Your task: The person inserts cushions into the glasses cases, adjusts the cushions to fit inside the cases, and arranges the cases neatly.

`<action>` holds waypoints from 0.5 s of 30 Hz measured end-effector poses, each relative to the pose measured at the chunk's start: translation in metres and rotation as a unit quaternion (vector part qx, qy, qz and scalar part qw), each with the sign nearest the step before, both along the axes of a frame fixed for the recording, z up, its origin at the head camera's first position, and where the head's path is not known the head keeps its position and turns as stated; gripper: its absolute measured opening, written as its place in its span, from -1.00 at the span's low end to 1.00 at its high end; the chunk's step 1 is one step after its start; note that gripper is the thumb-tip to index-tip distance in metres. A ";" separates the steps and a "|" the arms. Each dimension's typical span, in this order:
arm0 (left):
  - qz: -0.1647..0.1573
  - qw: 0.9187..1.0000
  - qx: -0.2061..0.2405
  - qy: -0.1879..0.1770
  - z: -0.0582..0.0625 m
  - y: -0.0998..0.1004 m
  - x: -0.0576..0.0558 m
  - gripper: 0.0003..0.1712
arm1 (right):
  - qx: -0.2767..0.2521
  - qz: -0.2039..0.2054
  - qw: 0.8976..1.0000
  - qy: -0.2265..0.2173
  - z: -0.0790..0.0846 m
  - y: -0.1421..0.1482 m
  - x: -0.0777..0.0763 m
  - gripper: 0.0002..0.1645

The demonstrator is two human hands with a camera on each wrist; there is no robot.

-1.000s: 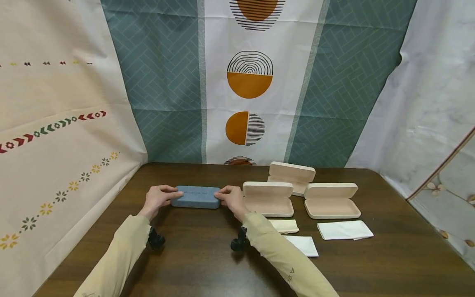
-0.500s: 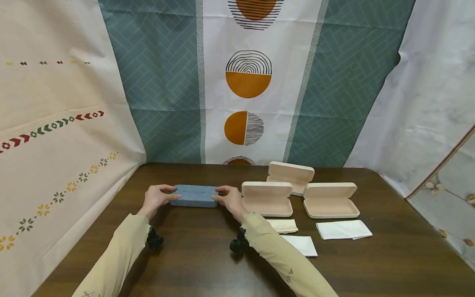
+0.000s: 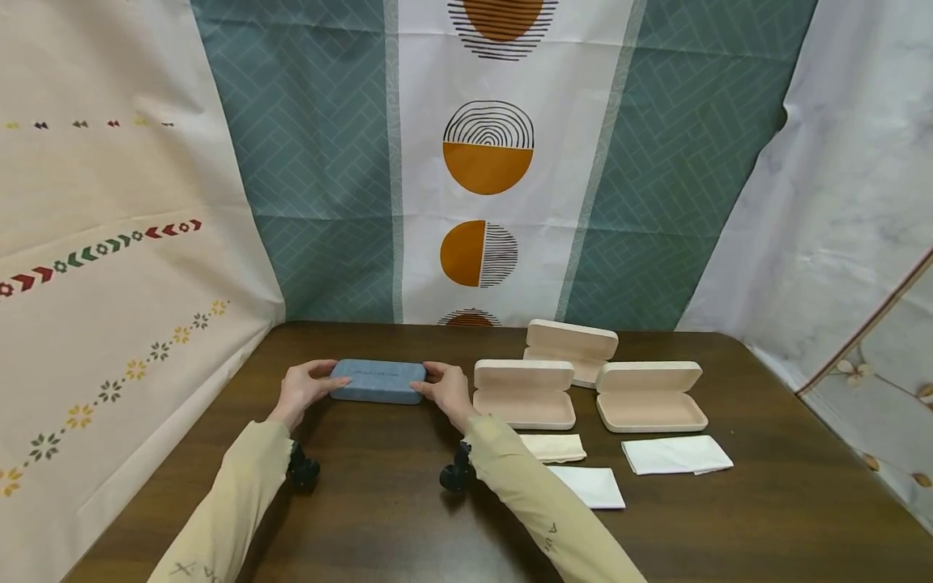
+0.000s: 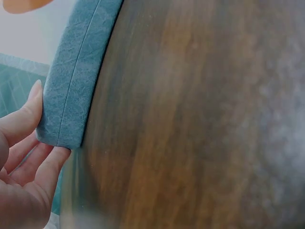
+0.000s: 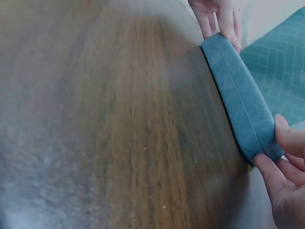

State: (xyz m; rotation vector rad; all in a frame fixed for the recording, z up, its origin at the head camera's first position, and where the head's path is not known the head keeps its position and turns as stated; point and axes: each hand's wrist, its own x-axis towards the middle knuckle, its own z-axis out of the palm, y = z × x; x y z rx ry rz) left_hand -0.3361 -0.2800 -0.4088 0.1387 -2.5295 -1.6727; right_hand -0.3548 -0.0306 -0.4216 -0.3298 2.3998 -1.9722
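A closed blue glasses case (image 3: 379, 380) lies on the table's left half, its long side toward me. My left hand (image 3: 302, 392) grips its left end, thumb over the lid and fingers at the short side. At the right end my right hand (image 3: 448, 393) holds it the same way. In the left wrist view a thin seam runs along the front of the blue case (image 4: 76, 81), and the left hand (image 4: 28, 157) pinches its end. The right wrist view shows the right hand (image 5: 286, 167) around the near end of the case (image 5: 243, 105).
Three cream glasses cases stand with lids raised on the right: a front one (image 3: 525, 409), a right one (image 3: 652, 411) and a rear one (image 3: 572, 336). Before them lie a cream cloth (image 3: 557, 447) and two white cloths, one nearer me (image 3: 594, 487), one rightward (image 3: 676, 454).
Both hands and the blue glasses case between them have shifted slightly to the left. The case stays closed, and the cream cases and cloths have stayed put.
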 end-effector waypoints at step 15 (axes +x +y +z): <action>0.011 1.000 0.022 -0.002 -0.004 -0.007 -0.008 -0.30 | 0.019 -0.014 1.000 0.015 -0.003 -0.007 -0.007 -0.41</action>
